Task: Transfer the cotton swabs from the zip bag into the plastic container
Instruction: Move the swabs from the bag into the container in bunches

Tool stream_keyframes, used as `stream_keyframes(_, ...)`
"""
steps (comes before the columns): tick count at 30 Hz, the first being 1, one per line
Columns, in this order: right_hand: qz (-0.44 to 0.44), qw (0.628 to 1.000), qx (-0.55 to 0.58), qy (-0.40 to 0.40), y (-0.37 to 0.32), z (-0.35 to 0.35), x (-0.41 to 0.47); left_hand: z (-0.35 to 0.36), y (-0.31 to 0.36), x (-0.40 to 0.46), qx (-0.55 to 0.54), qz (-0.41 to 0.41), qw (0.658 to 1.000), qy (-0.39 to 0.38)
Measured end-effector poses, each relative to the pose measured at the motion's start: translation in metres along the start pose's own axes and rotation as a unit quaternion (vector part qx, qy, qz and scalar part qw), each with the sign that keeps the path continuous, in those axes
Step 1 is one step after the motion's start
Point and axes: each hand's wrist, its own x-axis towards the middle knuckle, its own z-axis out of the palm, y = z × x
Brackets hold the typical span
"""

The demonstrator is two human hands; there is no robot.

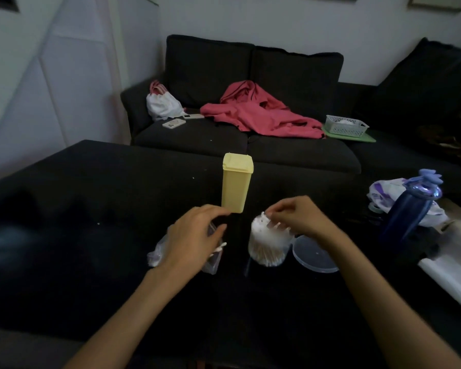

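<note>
A clear round plastic container (266, 249) packed with upright cotton swabs stands on the dark table, right of centre. My right hand (296, 217) hovers over its top and pinches swabs (264, 217) at the rim. The clear zip bag (157, 255) lies crumpled to the left, with a few swabs (220, 247) sticking out of it. My left hand (194, 233) rests over the bag with its fingers curled; the blur hides whether it grips the bag.
A tall yellow lidded box (236, 182) stands just behind my hands. The container's clear round lid (314, 255) lies flat to the right. Further right are a dark blue bottle (407, 209), a plastic bag (389, 193) and white paper (453, 278). A dark sofa (250, 145) lies beyond.
</note>
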Motion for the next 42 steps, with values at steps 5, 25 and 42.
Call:
stream_keyframes(5, -0.088, 0.995, 0.036, -0.001, 0.008, 0.071, -0.014, -0.025, -0.049, -0.028, -0.021, -0.123, 0.99, 0.069)
stream_keyframes(25, -0.132, 0.949, -0.286, -0.008, 0.037, 0.128, 0.019, 0.0, -0.083, -0.019, 0.085, -0.125, 0.958, -0.246)
stream_keyframes(42, 0.013, 0.984, -0.165, -0.073, 0.02, 0.101, 0.014, -0.004, -0.077, -0.014, -0.252, -0.267, 0.866, -0.341)
